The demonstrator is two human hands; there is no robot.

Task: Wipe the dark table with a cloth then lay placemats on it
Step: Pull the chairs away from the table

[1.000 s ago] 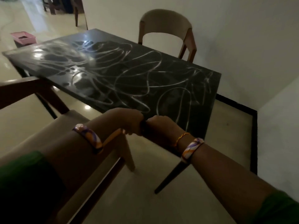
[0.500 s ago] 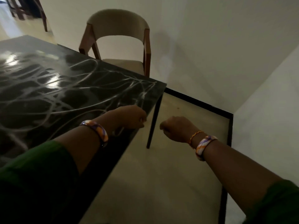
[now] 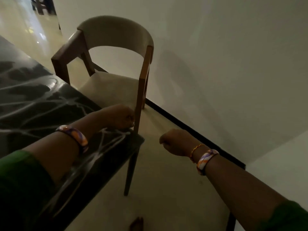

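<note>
No readable writing or labels anywhere in the head view.

Wall point(image 3: 233, 64) fills the right side, plain and pale, with a dark skirting strip point(image 3: 191, 125) along its base. Glossy floor point(image 3: 166, 189) runs below it and off to the upper left.

Counter point(image 3: 33, 105): dark top with pale swirl streaks, occupying the left side; its near right corner sits at about mid-frame, one dark leg point(image 3: 130, 174) below it. No cloth or placemats visible on it.

Chair point(image 3: 115, 35): beige curved back, brown wooden frame, beige seat, standing just beyond the counter corner, between counter and wall. Its front right leg rises right beside the left hand.

Left hand point(image 3: 120, 116): over the counter corner, fingers curled; whether it pinches anything I can't tell, too dark. Right hand point(image 3: 175, 141): off the counter, above the floor, fingers curled into a fist, nothing visible in it. Both wrists carry a purple-orange bangle point(image 3: 75, 135); the right also has a thin gold chain point(image 3: 196, 148).

Versus 0.5 s ago: view has swung right, chair is larger and closer, less counter in frame. Hands keep roughly the same spacing, well apart.
</note>
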